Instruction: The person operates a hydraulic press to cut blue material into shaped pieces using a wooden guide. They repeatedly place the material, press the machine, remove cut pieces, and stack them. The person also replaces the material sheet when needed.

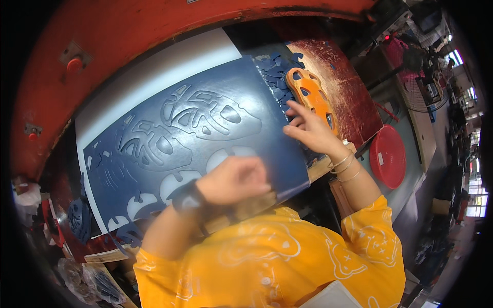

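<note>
A dark blue sheet (205,141) lies across a white board (210,50). Curved shapes are cut into it, and white shows through rounded gaps along its near edge. My left hand (237,178), with a dark band at the wrist, hovers over the sheet's near edge; motion smears its fingers. To the right, an orange cutting die (314,97) with several openings rests beside the sheet. My right hand (312,129) is at the die's near end with its fingers apart and nothing visible in them. Whether it touches the die, I cannot tell.
Blue scraps (275,72) lie between sheet and die. A red machine beam (154,20) with a red button (75,64) spans the far side. At the right are a worn dark red surface (349,77), a red basin (387,156) and a fan (415,92).
</note>
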A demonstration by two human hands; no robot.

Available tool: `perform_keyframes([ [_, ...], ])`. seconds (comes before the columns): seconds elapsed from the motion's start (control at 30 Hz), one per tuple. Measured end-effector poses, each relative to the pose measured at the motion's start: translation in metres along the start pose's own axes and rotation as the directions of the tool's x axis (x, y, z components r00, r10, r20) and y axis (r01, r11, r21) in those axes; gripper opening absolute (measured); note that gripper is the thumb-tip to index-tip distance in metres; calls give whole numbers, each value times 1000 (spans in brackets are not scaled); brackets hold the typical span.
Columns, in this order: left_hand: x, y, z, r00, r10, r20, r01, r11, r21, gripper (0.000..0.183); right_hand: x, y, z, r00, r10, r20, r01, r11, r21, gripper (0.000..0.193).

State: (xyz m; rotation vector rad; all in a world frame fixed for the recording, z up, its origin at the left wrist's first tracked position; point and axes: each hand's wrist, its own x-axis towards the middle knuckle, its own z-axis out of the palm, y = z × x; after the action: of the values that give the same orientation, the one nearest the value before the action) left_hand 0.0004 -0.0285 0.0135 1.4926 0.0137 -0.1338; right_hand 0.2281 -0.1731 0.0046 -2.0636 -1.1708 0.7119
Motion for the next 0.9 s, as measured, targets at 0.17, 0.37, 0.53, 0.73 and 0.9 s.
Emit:
perform_keyframes([
  [0.17,9,0,-27,703,350,-619,100,813,574,46,8,-17,-5,993,112,50,-120,968,220,84],
  [0.37,19,-25,-17,701,503,-506,120,616,778,76,22,-31,10,820,63,569,-535,438,722,54],
  [0.53,24,-29,-27,623,478,-619,34,774,632,44,17,-46,21,857,-215,468,-371,372,851,49],
  [0.73,-97,36,-135,29,-122,-992,-678,727,-109,33,21,-26,-8,986,137,92,-125,984,-128,34],
  [0.9,-118,28,-127,244,147,-959,-652,757,-50,38,16,-57,8,776,-323,-542,261,946,-191,25],
])
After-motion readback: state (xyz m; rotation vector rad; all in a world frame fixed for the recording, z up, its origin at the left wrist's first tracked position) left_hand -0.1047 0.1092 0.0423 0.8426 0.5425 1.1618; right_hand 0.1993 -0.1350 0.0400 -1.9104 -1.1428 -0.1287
